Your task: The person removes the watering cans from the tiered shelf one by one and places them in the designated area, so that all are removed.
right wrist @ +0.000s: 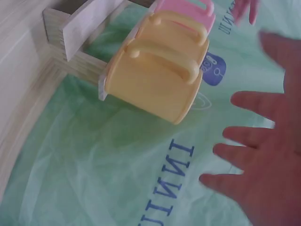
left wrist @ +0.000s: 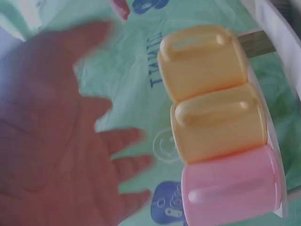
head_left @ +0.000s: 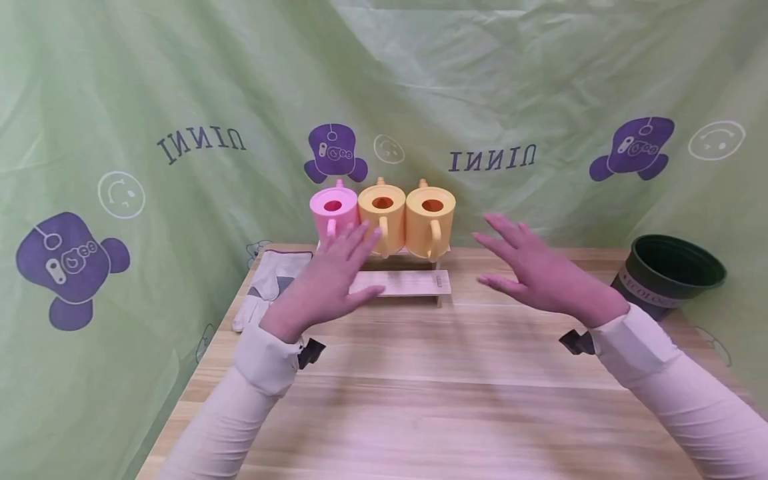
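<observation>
Three plastic watering cans stand in a row on the upper step of a small wooden rack [head_left: 414,283]: a pink can [head_left: 324,207] on the left, a yellow can [head_left: 393,230] in the middle and another yellow can [head_left: 423,233] on the right. Each has a round hole in its top and a handle facing me. My left hand [head_left: 327,283] is raised in front of the pink can, fingers spread, holding nothing. To the right of the cans, my right hand [head_left: 543,277] hovers with straight, spread fingers and an empty palm. Both wrist views show the hands apart from the cans.
A pair of grey-and-white gloves [head_left: 255,303] lies at the table's left edge. On the right stands a dark green plant pot [head_left: 636,293] with a lettered band. A green printed curtain [head_left: 390,67] hangs behind and beside the wooden table [head_left: 420,413].
</observation>
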`<state>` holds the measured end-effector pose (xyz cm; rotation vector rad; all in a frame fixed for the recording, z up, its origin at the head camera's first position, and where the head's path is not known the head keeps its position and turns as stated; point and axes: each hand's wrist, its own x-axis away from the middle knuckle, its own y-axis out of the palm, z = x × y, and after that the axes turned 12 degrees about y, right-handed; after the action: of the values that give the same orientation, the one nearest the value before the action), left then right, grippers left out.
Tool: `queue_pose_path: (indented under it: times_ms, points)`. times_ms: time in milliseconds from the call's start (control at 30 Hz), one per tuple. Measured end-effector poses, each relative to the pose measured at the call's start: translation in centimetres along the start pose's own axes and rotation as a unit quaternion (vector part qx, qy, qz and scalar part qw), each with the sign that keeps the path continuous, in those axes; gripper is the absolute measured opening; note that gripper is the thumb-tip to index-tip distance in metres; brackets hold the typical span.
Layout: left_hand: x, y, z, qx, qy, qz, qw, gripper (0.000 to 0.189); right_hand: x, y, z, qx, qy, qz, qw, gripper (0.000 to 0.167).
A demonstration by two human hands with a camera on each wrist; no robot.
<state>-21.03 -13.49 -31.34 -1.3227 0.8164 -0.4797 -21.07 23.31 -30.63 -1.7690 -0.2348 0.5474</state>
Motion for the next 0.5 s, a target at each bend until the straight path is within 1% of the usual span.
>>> queue_pose_path:
  times_ms: [67, 100, 167, 200, 267, 333, 367, 400, 500]
  points:
    - [0.3, -0.2, -0.4, 0.014, -0.03, 0.027, 0.9991, 0.08, -0.1, 0.1, 0.2, 0.011, -0.017, 0.049, 0.9986, 0.053]
    - [0.6, -0.2, -0.6, 0.03, -0.047, 0.045, 0.9974, 0.074, -0.1, 0.1, 0.3, 0.015, -0.026, 0.073, 0.9968, 0.044]
    - [1.2, 0.1, -1.2, 0.061, -0.079, 0.093, 0.9906, 0.059, -0.2, 0.4, 0.5, 0.018, -0.044, 0.112, 0.9926, 0.029]
    - [1.5, 0.4, -1.7, 0.073, -0.096, 0.121, 0.9852, 0.052, -0.2, 0.6, 0.6, 0.013, -0.049, 0.125, 0.9909, 0.022]
    - [2.2, 1.3, -2.8, 0.088, -0.133, 0.173, 0.9719, 0.041, -0.4, 1.2, 0.8, -0.002, -0.049, 0.139, 0.989, 0.013]
    - [2.9, 2.6, -4.0, 0.095, -0.175, 0.21, 0.9573, 0.034, -0.6, 1.8, 0.9, -0.021, -0.039, 0.14, 0.9891, 0.008]
    - [3.3, 3.4, -4.7, 0.1, -0.198, 0.219, 0.9504, 0.032, -0.6, 2.1, 0.9, -0.032, -0.03, 0.135, 0.9898, 0.005]
    - [3.7, 4.2, -5.3, 0.107, -0.221, 0.22, 0.9441, 0.032, -0.7, 2.5, 1.0, -0.042, -0.018, 0.125, 0.9911, 0.004]
    - [4.6, 6.7, -6.8, 0.132, -0.278, 0.203, 0.9297, 0.03, -0.7, 3.8, 1.2, -0.068, 0.016, 0.107, 0.9919, 0.004]
